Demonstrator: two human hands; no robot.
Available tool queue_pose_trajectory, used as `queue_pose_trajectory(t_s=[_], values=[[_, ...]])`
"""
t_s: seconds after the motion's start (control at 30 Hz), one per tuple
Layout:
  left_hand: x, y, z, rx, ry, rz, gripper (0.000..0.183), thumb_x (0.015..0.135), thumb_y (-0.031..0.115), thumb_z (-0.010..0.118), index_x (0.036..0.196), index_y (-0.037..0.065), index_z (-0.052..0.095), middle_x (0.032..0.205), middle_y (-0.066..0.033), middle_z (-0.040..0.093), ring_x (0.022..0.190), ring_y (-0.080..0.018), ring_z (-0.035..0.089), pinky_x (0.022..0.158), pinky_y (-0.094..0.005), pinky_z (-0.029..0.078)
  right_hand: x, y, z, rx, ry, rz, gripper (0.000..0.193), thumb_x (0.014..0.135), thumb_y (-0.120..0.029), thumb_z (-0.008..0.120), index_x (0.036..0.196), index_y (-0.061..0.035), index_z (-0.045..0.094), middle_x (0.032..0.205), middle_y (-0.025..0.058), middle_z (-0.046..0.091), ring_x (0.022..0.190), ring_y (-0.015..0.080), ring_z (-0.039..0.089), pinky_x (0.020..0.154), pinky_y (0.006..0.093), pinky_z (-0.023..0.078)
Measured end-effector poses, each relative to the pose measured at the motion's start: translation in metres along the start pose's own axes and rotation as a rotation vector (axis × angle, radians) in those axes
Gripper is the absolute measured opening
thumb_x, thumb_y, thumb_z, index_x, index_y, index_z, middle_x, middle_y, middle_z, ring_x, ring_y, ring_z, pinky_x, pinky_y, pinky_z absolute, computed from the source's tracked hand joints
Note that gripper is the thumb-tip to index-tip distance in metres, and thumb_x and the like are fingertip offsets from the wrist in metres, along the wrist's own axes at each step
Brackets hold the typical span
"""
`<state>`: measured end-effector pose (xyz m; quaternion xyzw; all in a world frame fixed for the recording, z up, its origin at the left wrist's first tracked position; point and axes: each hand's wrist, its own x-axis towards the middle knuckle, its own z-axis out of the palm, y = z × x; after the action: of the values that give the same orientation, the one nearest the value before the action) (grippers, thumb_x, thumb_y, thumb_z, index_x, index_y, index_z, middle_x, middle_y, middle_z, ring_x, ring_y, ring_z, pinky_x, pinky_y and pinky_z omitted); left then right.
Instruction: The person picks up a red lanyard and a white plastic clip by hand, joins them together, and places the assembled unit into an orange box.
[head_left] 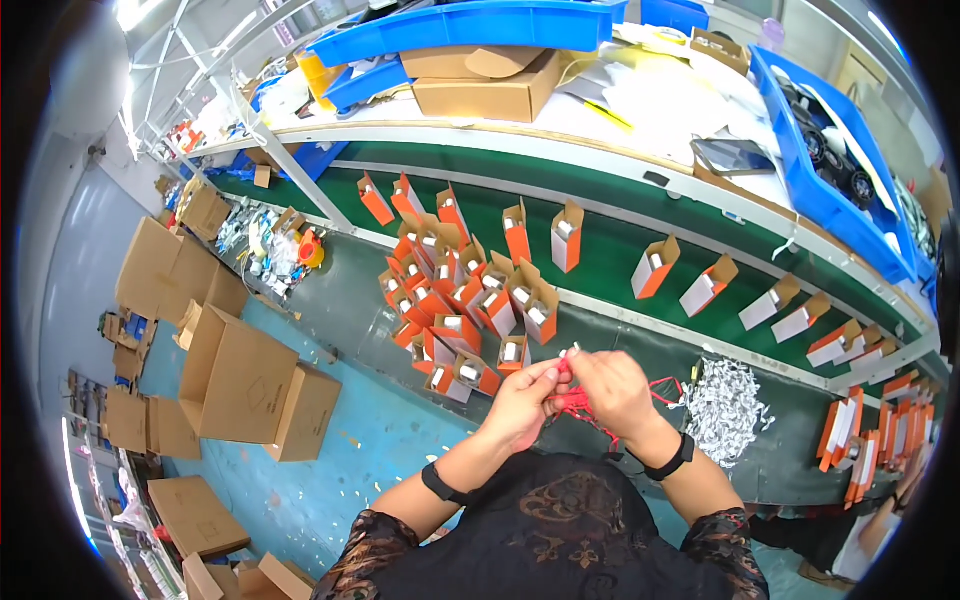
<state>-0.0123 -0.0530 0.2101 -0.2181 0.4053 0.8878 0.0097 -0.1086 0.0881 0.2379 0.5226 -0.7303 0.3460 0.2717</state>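
Dark-green table (345,300) bearing open orange-and-white cardboard boxes (500,315); left hand (525,405) and right hand (612,390) pinch a small red-and-white piece (564,372) between them above tangled thin red cords (580,402), probably mid-threading or fastening, next move seemingly calling for steady, matched fingertip pressure.

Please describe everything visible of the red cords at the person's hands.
The red cords are thin, flexible-looking strands in a tangled bunch; their material is unclear. One part is held at the fingertips of the left hand and right hand, beside a small white piece. The rest spreads under the hands and rightward over the dark work surface, near the heap of small pale pieces.
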Motion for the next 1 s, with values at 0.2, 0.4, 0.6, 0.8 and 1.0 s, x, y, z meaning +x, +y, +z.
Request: queue_pose_trajectory(t_s=[0.2, 0.4, 0.6, 0.8, 1.0], values=[[0.022, 0.026, -0.022, -0.016, 0.054, -0.006, 0.024, 0.098, 0.011, 0.056, 0.119, -0.001, 0.059, 0.102, -0.0051, 0.064, 0.097, -0.0127, 0.06, 0.084, -0.0272, 0.049, 0.001, -0.004, 0.026, -0.111, -0.324, -0.258, 0.018, 0.077, -0.012, 0.064, 0.095, -0.0131, 0.066, 0.106, 0.0107, 0.064, 0.097, 0.0217, 0.062, 0.075, 0.0364, 0.05], [0.139, 0.105, -0.054, 0.044, 0.142, 0.287, 0.031, 0.095, -0.004, 0.047, 0.125, 0.002, 0.048, 0.103, -0.0087, 0.062, 0.09, -0.0181, 0.061, 0.077, -0.0341, 0.052, 0.011, 0.016, 0.021, 0.05, -0.297, 0.077, 0.028, 0.077, -0.011, 0.069, 0.105, -0.0143, 0.066, 0.118, 0.0133, 0.062, 0.108, 0.0301, 0.061, 0.083, 0.0391, 0.051], [0.32, 0.176, -0.092, -0.229, 0.533, 0.254, 0.04, 0.087, -0.012, 0.041, 0.123, 0.004, 0.048, 0.096, -0.0111, 0.058, 0.081, -0.0224, 0.059, 0.075, -0.0382, 0.052, -0.068, 0.07, 0.004, -0.034, -0.355, 0.463, 0.03, 0.076, -0.009, 0.071, 0.105, -0.0097, 0.064, 0.098, 0.0084, 0.067, 0.088, 0.0296, 0.065, 0.076, 0.0407, 0.052], [0.413, 0.158, -0.121, -0.09, 0.657, 0.19, 0.024, 0.091, 0.001, 0.049, 0.113, 0.006, 0.056, 0.093, -0.0106, 0.057, 0.076, -0.0227, 0.059, 0.061, -0.0402, 0.05, -0.123, 0.074, -0.029, -0.12, -0.418, 0.831, 0.027, 0.077, -0.007, 0.069, 0.104, -0.0079, 0.065, 0.086, 0.0117, 0.064, 0.08, 0.033, 0.063, 0.07, 0.0429, 0.05], [0.408, 0.143, -0.1, 0.015, 0.433, 0.091, 0.041, 0.096, 0.041, 0.047, 0.117, 0.007, 0.056, 0.112, -0.0086, 0.061, 0.098, -0.0229, 0.059, 0.075, -0.0487, 0.049, -0.142, 0.077, -0.044, -0.158, -0.426, 0.999, 0.028, 0.077, -0.005, 0.068, 0.104, -0.0078, 0.066, 0.083, 0.0132, 0.062, 0.076, 0.0345, 0.061, 0.069, 0.0433, 0.05]])
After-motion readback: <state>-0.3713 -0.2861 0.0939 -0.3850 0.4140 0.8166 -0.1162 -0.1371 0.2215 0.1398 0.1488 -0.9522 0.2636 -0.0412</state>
